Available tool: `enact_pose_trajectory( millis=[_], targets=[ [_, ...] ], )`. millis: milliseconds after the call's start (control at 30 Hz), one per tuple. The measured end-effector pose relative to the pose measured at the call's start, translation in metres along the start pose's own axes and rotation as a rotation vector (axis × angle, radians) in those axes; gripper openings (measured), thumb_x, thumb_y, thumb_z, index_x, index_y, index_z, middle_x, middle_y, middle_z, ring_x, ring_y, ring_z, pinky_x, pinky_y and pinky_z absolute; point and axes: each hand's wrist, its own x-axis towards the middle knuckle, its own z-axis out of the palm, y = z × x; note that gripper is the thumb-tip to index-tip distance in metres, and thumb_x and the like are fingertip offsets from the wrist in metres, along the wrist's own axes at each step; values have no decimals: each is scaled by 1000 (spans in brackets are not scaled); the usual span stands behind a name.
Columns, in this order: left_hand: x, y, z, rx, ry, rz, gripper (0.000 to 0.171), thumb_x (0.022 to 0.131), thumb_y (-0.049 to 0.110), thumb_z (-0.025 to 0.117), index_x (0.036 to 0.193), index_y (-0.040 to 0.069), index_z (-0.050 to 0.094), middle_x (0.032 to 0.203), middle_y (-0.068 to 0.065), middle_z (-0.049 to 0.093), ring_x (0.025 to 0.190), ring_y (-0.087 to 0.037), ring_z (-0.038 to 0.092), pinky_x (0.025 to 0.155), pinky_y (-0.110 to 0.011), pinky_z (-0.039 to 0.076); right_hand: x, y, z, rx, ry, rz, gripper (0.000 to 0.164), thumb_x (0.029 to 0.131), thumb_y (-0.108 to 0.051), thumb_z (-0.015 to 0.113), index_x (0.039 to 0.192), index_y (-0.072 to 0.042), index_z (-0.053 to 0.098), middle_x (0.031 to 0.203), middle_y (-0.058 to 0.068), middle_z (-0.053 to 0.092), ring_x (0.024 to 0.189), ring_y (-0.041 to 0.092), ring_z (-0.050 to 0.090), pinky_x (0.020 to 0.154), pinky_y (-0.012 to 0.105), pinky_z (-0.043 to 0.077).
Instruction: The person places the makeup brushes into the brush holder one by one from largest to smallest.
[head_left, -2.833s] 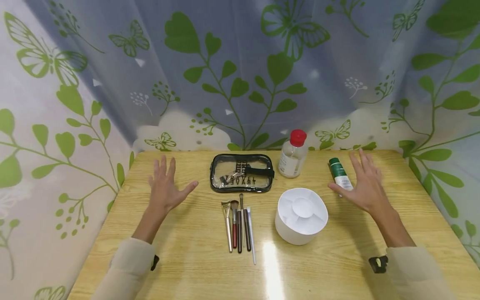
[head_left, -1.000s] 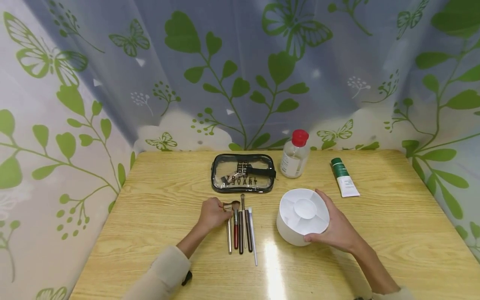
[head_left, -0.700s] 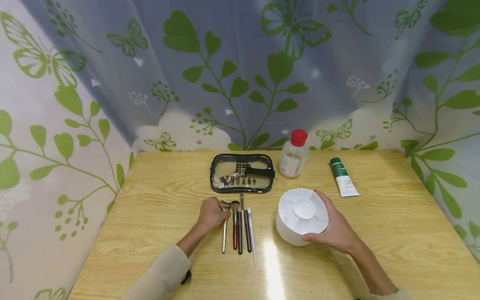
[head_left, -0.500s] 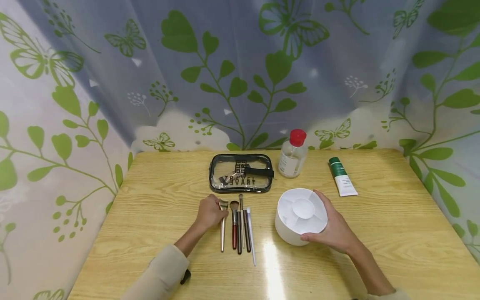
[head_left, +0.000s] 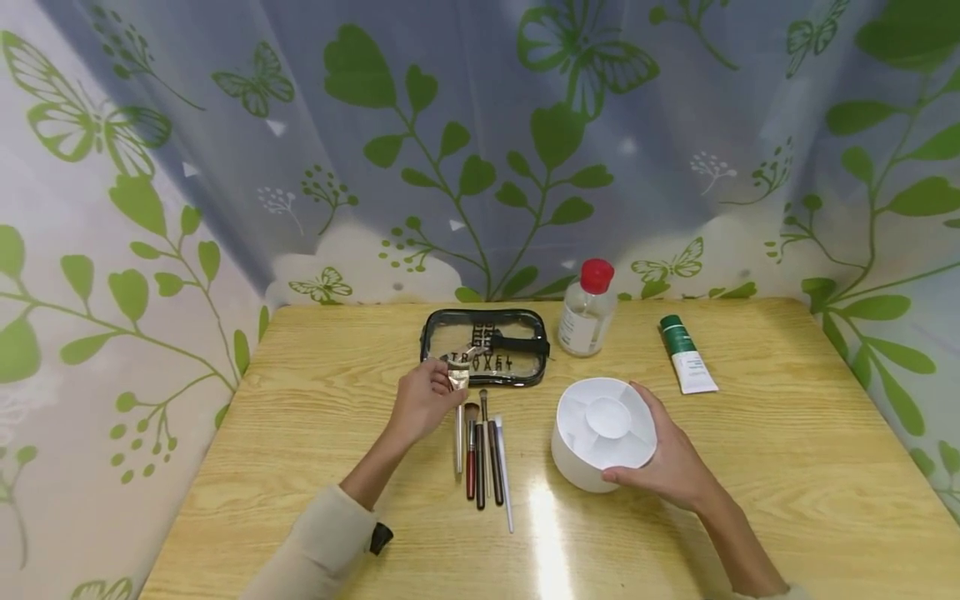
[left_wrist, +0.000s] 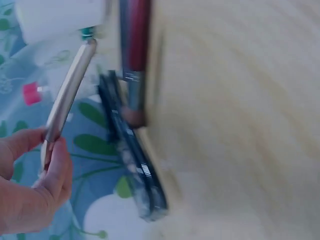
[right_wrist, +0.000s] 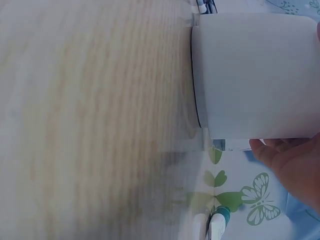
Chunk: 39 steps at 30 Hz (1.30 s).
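Your left hand point(head_left: 424, 402) pinches the gold brush point(head_left: 459, 437) near its head; your right hand point(head_left: 672, 463) grips the tub point(head_left: 576, 457) on its right side.

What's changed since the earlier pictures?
The left hand moved in, pinched the gold-handled brush and lifted it forward toward the clear, black-edged pouch. The right hand came inward and grips the round white divided container. Container, pouch, clear red-capped bottle and green-and-white tube stayed put.
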Motion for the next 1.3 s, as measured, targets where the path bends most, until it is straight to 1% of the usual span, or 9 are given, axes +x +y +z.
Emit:
enact_pose_trajectory(
  millis=[167, 233, 333, 433, 633, 833, 933, 1100, 1300],
  targets=[
    [-4, 24, 5, -86, -32, 41, 41, 79, 12, 75, 112, -3, 57, 101, -13, 64, 91, -22, 62, 80, -31, 54, -1, 0, 0, 5, 3, 1, 120, 58, -27, 90, 150, -9, 15, 135, 19, 47, 112, 33, 52, 89, 51, 46],
    [-5, 33, 7, -139, -56, 48, 41, 80, 15, 75, 113, -1, 58, 102, -12, 65, 93, -23, 63, 75, -34, 57, 0, -1, 0, 8, 3, -3, 120, 58, -27, 90, 150, -9, 15, 134, 19, 48, 112, 32, 52, 89, 50, 46],
    [-6, 46, 10, -193, -55, 81, 41, 81, 18, 75, 114, 2, 57, 103, -9, 65, 94, -21, 63, 74, -31, 57, 1, -2, 0, 15, -2, -2, 119, 58, -27, 90, 150, -9, 16, 134, 19, 48, 112, 33, 53, 89, 50, 46],
    [-5, 58, 14, -299, -25, 143, 37, 81, 16, 74, 110, 2, 57, 102, -11, 65, 94, -19, 62, 75, -27, 56, 1, -3, 0, 15, -7, 3, 118, 59, -27, 89, 150, -9, 15, 135, 19, 47, 113, 33, 52, 89, 50, 46],
    [-2, 83, 29, -514, 22, 301, 31, 81, 4, 72, 104, -6, 54, 101, -20, 63, 90, -14, 61, 79, -27, 57, 1, -4, -1, 16, -6, 3, 119, 59, -26, 89, 150, -8, 15, 135, 20, 46, 113, 34, 52, 89, 50, 46],
    [2, 100, 48, -618, 92, 348, 29, 80, -3, 70, 102, -8, 53, 101, -23, 61, 92, -11, 61, 78, -27, 57, 2, -3, -1, 19, -6, -14, 119, 58, -26, 90, 149, -7, 16, 133, 20, 49, 110, 32, 53, 88, 48, 46],
    [6, 103, 59, -617, 121, 355, 29, 81, 0, 71, 102, -8, 53, 102, -23, 60, 96, -19, 62, 78, -26, 57, 2, -2, -2, 17, -5, -13, 119, 59, -25, 90, 150, -7, 15, 133, 20, 49, 110, 32, 53, 87, 48, 46],
    [10, 100, 77, -514, 65, 328, 29, 82, 9, 72, 102, -4, 55, 103, -22, 63, 91, -32, 68, 75, -24, 57, 0, -1, -2, 13, -7, 5, 120, 59, -26, 90, 150, -8, 14, 136, 20, 46, 112, 34, 53, 88, 49, 46],
    [7, 90, 89, -432, 16, 284, 30, 82, 14, 72, 104, 0, 57, 102, -18, 64, 90, -31, 69, 74, -21, 57, -1, -2, 0, 19, -13, 9, 120, 60, -27, 89, 150, -7, 13, 137, 20, 45, 114, 34, 52, 89, 50, 46]
  ],
)
